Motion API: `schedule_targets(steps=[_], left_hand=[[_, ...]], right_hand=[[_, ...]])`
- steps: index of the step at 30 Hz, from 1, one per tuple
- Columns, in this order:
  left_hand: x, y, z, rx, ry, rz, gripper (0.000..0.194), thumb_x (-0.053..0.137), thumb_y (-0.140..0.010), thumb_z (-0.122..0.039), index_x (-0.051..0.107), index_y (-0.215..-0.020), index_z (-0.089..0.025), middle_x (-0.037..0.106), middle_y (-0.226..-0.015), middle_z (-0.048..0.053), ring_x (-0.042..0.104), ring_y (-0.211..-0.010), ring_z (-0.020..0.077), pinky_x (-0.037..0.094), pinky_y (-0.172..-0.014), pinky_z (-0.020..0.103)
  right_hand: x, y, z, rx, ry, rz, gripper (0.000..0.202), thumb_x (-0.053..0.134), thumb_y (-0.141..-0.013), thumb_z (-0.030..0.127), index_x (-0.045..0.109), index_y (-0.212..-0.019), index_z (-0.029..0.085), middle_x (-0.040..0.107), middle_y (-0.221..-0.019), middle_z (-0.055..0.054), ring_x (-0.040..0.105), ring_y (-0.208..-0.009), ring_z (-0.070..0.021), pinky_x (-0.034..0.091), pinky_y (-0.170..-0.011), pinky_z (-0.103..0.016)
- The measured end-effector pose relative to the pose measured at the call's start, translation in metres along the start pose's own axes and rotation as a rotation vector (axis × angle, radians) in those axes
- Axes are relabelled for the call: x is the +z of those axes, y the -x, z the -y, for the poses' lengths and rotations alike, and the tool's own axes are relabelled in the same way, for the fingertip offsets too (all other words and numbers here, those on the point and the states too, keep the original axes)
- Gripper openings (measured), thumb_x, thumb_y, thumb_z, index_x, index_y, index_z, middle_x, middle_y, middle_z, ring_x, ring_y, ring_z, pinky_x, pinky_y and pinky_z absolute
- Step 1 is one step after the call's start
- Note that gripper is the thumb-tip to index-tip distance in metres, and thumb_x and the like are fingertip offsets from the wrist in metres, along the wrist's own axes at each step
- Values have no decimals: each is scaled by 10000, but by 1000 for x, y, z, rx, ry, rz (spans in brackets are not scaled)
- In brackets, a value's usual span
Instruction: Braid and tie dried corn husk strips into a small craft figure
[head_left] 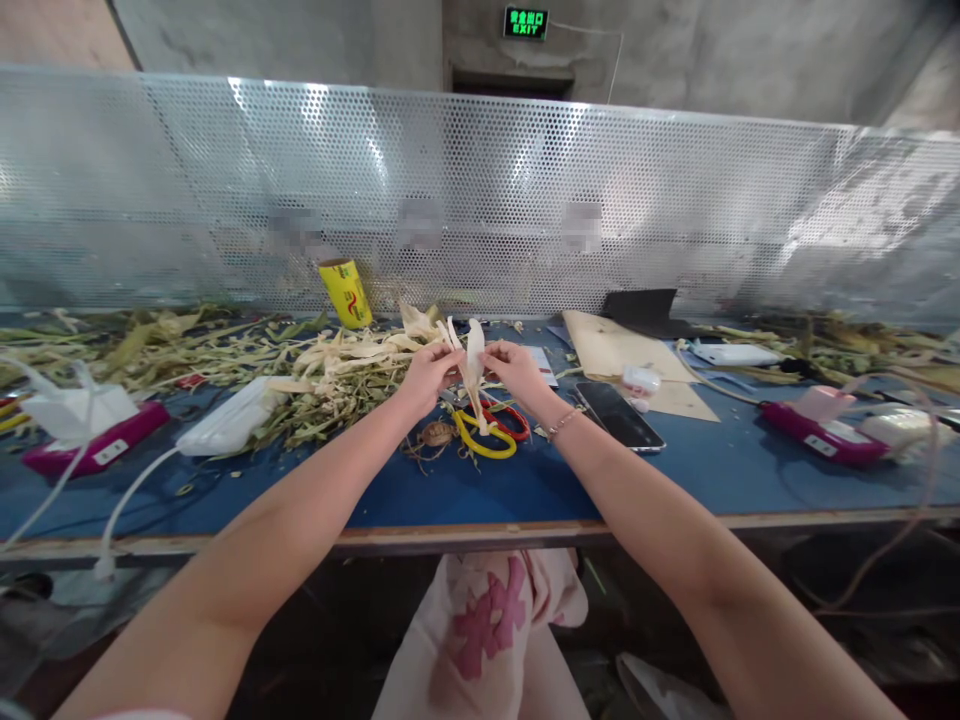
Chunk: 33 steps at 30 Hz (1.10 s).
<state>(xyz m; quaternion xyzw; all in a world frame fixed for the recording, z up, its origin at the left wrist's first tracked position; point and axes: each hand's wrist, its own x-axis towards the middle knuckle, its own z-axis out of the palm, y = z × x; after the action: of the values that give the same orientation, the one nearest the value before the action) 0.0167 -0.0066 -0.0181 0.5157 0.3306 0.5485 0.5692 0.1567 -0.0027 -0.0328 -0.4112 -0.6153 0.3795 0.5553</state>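
Observation:
A pale dried husk piece [474, 362] stands upright between my two hands, its narrow twisted end hanging down. My left hand [436, 368] is closed on its left side, with pale strips rising by the fingers. My right hand [516, 368] pinches its right edge. Below the hands lie yellow-handled scissors [486, 440] and red-handled scissors [517, 422], and the husk's lower tip hangs over them. A small brown tangled bundle [436, 433] rests just left of the scissors. Behind my left hand spreads a pile of dried husks [345, 365].
On the blue table [420, 495] are a phone [621, 415], brown cardboard [622, 350], a yellow roll [346, 293], a white power strip [225, 418] and purple power strips [97, 445] with cables. A perforated metal screen [487, 200] stands behind.

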Motion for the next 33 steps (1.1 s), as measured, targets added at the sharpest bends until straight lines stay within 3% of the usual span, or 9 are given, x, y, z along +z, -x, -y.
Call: schedule_targets(steps=[7,14,22,33], left_hand=[[1,2,4,58,-117,14,188,682,-580,-251,560,-663,-134,567,-574,-12,543,-551,101,457,-569,236],[-1,1,6,59,-141,12,165,666,-596,-259,575,-664,-138,580,-586,0,554,-559,117,470,-586,257],[6,2,0,-69,17,-74,101,630,-589,-167,557,-653,-137,594,-554,7,593,-588,151,478,-594,278],[1,-1,0,-72,44,-170,106,622,-643,-173,521,-631,-142,563,-520,-22,525,-491,83,444,-508,210]], right_hand=[[2,1,-2,-19,53,88,200,578,-648,371,496,-668,189,524,-610,24,509,-577,-102,464,-591,-269],[2,1,0,-145,195,37,129,512,-696,321,486,-689,195,520,-612,17,497,-585,-115,438,-584,-267],[3,4,4,-249,268,2,65,483,-711,255,494,-684,197,537,-659,14,499,-642,-115,407,-627,-253],[2,5,9,-325,224,-43,85,463,-713,264,490,-755,196,553,-740,-8,507,-669,-117,408,-644,-259]])
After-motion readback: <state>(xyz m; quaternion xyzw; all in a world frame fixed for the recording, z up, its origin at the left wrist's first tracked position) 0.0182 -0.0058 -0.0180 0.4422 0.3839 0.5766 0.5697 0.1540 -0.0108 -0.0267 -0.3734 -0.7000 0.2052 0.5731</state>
